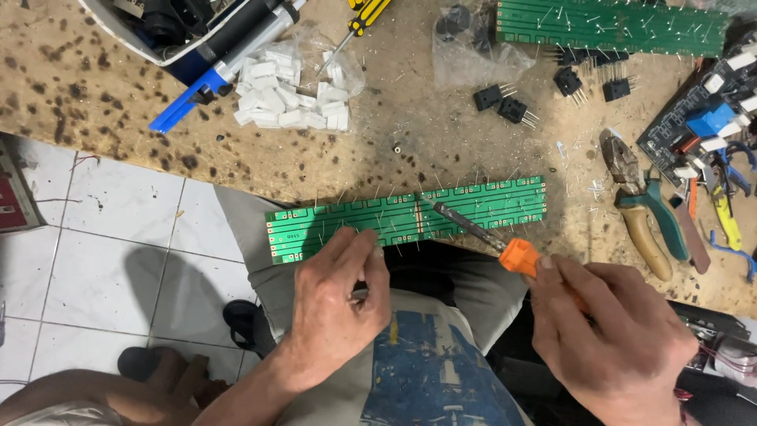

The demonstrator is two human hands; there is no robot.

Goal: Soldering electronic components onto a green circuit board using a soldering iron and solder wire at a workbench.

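At the middle of the frame, a long green circuit board (406, 218) lies along the near edge of the speckled wooden workbench (95, 87), its left end jutting out past the edge over the tiled floor (118, 260). Thin wire leads stick up from the board along its length. Just below the board's left half, the left hand (335, 304) is curled, fingertips touching the board's lower edge; something thin and pale shows between thumb and fingers, too small to tell what it is. At the lower right, the right hand (611, 335) is clenched around the handle of a soldering iron (485, 237), whose orange collar sits just above the knuckles and whose dark metal shaft slants up and left, the tip resting on the board near its copper-coloured centre strip. So the board sits directly above both hands, between them and the rest of the bench. In the upper middle, a clear bag of small white parts (288, 95) lies beside a yellow-handled screwdriver (359, 24). A second green board (611, 28) lies along the upper right, with black transistors (505, 102) scattered below it. Green-handled pliers (643, 205) rest at the right.
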